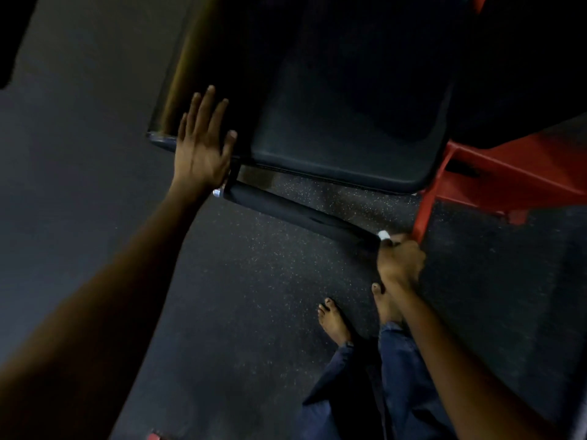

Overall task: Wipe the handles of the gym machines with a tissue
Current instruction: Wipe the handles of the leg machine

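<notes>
A black padded handle bar (295, 212) runs diagonally below a dark seat pad (349, 122) of a gym machine. My right hand (398, 262) is closed at the bar's right end, and a small bit of white tissue (384, 235) shows at its fingers. Flat on the pad's left front corner lies my left hand (201, 144), fingers spread, just above the bar's left end with its silver cap (217, 193).
A red machine frame (495, 182) stands to the right of the pad. The floor is dark speckled rubber (254, 281). My bare feet (333, 322) and blue trouser legs are below the bar's right end. The scene is dim.
</notes>
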Tool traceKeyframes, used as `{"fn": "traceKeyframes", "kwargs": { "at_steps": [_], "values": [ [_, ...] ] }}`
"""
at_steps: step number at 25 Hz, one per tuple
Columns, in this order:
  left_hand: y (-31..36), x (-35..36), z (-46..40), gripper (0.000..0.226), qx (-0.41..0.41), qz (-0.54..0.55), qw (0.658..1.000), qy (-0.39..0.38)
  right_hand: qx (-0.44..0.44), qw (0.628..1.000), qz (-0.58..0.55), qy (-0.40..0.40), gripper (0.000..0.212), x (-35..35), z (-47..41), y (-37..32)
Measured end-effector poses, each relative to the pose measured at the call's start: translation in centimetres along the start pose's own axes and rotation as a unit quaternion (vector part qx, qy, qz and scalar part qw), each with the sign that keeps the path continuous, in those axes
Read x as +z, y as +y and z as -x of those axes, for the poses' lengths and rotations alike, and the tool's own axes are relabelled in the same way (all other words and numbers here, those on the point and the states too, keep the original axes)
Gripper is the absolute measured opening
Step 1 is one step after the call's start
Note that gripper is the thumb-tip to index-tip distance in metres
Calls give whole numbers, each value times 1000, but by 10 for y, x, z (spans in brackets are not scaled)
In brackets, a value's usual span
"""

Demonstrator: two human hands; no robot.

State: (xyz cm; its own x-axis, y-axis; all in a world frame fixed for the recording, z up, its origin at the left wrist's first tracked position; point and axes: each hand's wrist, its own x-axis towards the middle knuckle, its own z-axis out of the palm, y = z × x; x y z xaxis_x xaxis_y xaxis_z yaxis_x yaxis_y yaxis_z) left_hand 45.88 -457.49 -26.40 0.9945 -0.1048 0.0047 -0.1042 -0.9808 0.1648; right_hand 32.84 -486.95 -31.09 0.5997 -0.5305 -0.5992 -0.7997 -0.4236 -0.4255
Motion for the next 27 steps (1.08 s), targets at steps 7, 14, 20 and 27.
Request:
{"fn": "traceKeyframes", "kwargs": {
  "at_steps": [7, 14, 20, 27],
  "values": [
    [-15, 20, -17, 65, 10, -43, 993, -106, -382, 920, 64, -57, 29, 51, 85, -105],
    [15, 26, -14, 59, -52, -66, 990, -111, -323, 946, 38, 9, 27, 13, 38, 5],
    [18, 30, -9, 58, -59, -83, 991, -91, -372, 926, -44, -38, 27, 32, 62, -58],
    [6, 18, -10, 56, -30, -12, 992, -120, -468, 884, -10, 9, 26, 14, 40, -1]
  ]
}}
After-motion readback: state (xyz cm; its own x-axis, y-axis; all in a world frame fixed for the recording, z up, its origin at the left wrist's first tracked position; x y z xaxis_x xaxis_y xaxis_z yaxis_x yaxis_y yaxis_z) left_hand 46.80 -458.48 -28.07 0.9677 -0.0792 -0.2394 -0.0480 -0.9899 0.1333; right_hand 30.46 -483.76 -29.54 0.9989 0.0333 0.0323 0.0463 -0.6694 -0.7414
